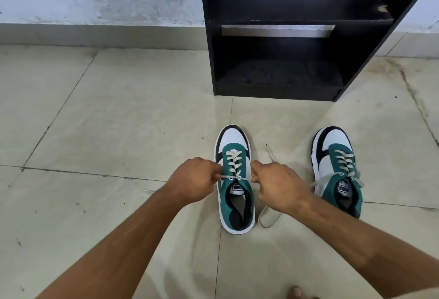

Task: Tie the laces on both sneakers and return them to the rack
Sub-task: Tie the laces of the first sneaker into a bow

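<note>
Two green, white and black sneakers stand on the tiled floor, toes pointing at the rack. The left sneaker [234, 180] sits between my hands. My left hand [194, 181] pinches one white lace end at the shoe's left side. My right hand [276, 185] grips the other lace end at its right side, and the lace [234, 177] runs taut across the top eyelets. Slack lace loops on the floor under my right wrist. The right sneaker [337, 170] stands apart to the right with its laces loose and spread sideways.
A black shoe rack [280, 94] with bare shelves stands on the floor just beyond the sneakers, against a white wall. Pale floor tiles with dark grout lines stretch to the left. A toe shows at the bottom edge [295, 291].
</note>
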